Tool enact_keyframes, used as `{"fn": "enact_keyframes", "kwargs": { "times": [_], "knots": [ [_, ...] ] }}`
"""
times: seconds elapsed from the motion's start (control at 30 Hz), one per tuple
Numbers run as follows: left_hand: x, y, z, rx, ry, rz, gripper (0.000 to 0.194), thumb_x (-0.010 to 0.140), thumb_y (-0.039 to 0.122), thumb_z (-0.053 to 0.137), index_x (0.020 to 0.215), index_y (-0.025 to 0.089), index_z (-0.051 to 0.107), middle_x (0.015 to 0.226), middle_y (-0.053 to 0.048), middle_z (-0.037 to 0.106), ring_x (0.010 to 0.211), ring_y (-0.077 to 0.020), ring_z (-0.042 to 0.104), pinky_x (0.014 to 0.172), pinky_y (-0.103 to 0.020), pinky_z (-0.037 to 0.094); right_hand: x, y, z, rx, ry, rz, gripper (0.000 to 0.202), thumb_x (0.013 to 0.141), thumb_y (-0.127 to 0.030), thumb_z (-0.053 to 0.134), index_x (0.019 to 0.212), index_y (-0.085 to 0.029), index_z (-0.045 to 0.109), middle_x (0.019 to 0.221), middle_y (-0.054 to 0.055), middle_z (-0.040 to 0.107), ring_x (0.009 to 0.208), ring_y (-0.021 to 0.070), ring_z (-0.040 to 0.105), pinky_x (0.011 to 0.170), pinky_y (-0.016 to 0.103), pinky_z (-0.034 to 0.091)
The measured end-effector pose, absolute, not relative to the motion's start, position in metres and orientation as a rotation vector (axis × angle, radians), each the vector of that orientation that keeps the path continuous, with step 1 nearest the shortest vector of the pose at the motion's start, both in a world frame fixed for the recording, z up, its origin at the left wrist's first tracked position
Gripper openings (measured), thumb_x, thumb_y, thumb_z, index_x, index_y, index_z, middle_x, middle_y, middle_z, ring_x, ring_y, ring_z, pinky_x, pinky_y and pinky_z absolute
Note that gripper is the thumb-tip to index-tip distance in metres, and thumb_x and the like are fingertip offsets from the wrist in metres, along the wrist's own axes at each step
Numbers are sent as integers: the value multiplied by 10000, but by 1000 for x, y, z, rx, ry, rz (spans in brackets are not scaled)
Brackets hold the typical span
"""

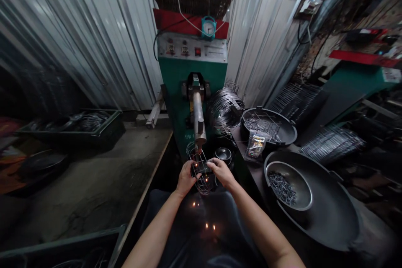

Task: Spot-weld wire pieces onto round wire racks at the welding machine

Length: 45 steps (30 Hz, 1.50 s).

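A wire basket [202, 182] of thin metal rods lies under the electrode tip of the green welding machine [176, 77]. My left hand [187, 178] is closed on the basket's left side. On the other side, my right hand [220, 171] has its thumb and fingers pinched together at the basket's right edge; whatever is between them is too small to make out. The machine's metal arm [198, 117] reaches down to the wires between my hands. Small orange sparks glow around the basket and over the dark apron [201, 226].
To the right stand a large black pan [333, 217], a steel bowl [306, 176] of small metal pieces and another pan [292, 127] with wire grids. A wire coil [224, 109] hangs beside the machine. Green bins [106, 127] of metal parts are at left.
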State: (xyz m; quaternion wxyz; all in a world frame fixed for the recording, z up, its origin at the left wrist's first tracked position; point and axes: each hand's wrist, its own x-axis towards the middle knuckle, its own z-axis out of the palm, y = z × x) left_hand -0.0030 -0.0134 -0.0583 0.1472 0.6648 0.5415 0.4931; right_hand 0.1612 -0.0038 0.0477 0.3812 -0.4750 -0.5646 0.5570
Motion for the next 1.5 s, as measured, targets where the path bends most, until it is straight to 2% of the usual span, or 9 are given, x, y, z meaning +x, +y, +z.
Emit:
{"fn": "enact_keyframes", "kwargs": {
  "times": [0.2, 0.3, 0.5, 0.67, 0.83, 1.17, 1.33, 1.5],
  "knots": [
    [-9, -3, -58, 1866, 1520, 1446, 520, 650, 249, 685, 1114, 178, 461, 1080, -99, 547, 1048, -256, 517, 923, -439, 417, 152, 11, 57, -1213, -1439, 1359, 198, 676, -369, 573, 705, -173, 566, 644, -22, 521, 629, 116, 456, 604, 236, 359],
    [-11, 2, -56, 1824, 1520, 1412, 512, 618, 245, 703, 1076, 180, 484, 1048, -83, 563, 1018, -253, 532, 913, -438, 421, 144, 21, 65, -1235, -1419, 1350, 193, 667, -357, 589, 676, -166, 559, 643, -18, 533, 633, 115, 463, 611, 238, 362],
    [-12, -8, -49, 1740, 1520, 1358, 565, 575, 258, 747, 1076, 189, 497, 1054, -76, 566, 1006, -246, 535, 901, -418, 423, 166, 7, 60, -1317, -1342, 1549, 295, 648, -417, 633, 801, -167, 601, 677, -16, 559, 581, 93, 452, 511, 216, 299],
    [-9, -10, -49, 1674, 1451, 1367, 601, 584, 322, 754, 1108, 175, 498, 1060, -90, 560, 1006, -241, 535, 914, -415, 417, 193, -19, 47, -1237, -1416, 1700, 292, 601, -411, 687, 710, -158, 589, 566, -47, 484, 522, 73, 392, 513, 214, 283],
    [-8, 1, -51, 1446, 1355, 1392, 656, 585, 353, 754, 1149, 175, 469, 1147, -111, 540, 1060, -248, 525, 927, -411, 412, 179, -7, 50, -1206, -1437, 1538, 270, 627, -418, 657, 707, -171, 583, 584, -46, 488, 551, 86, 404, 543, 226, 307],
    [-14, 11, -44, 1206, 1334, 1354, 657, 558, 356, 766, 1127, 169, 494, 1043, -90, 579, 1005, -246, 544, 876, -385, 439, 151, 19, 60, -1257, -1497, 1367, 162, 665, -330, 591, 660, -168, 581, 604, -31, 525, 607, 107, 449, 588, 233, 340],
    [-12, 5, -47, 1146, 1242, 1373, 789, 534, 359, 787, 1221, 193, 436, 1104, -92, 558, 1028, -248, 538, 862, -384, 452, 166, 5, 51, -1271, -1452, 1489, 255, 643, -378, 630, 785, -167, 612, 632, -33, 545, 580, 92, 446, 538, 218, 323],
    [-10, 3, -43, 1113, 1241, 1369, 721, 555, 338, 783, 1191, 199, 474, 1051, -76, 588, 975, -241, 569, 862, -389, 455, 171, 0, 47, -1236, -1431, 1541, 258, 623, -412, 645, 667, -169, 569, 569, -48, 497, 538, 79, 408, 516, 213, 302]
  ]
}}
